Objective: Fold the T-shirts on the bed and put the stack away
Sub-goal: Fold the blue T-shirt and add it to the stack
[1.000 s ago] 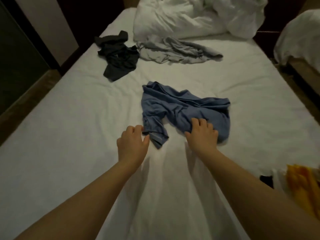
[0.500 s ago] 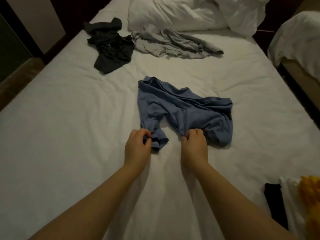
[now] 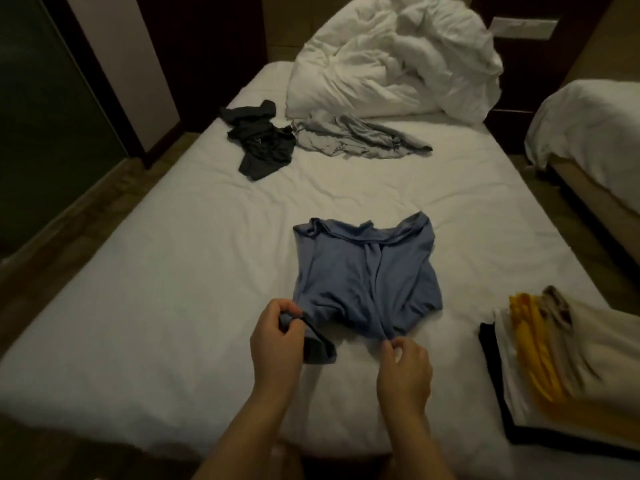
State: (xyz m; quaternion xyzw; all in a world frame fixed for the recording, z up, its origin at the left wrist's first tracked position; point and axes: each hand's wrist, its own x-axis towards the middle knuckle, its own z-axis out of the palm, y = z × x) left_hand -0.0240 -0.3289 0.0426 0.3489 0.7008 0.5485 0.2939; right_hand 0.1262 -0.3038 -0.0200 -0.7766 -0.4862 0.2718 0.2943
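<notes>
blue T-shirt [image 3: 367,282] bunched on the bed [image 3: 173,306] just beyond the fingers [image 3: 282,308]: left hand [image 3: 277,341] pinches its near-left sleeve, right hand [image 3: 405,372] seems to pinch the near edge; judging it light, limp, grippy, so hold seams or corners and pull taut

no readable text — labels, signs, none

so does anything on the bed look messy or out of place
Nothing damaged or spilled. The blue T-shirt lies creased, folds bunched down its middle, its near sleeve twisted in the grip of the left hand. Beyond it, the dark T-shirt and grey T-shirt lie crumpled by the heaped duvet.
</notes>
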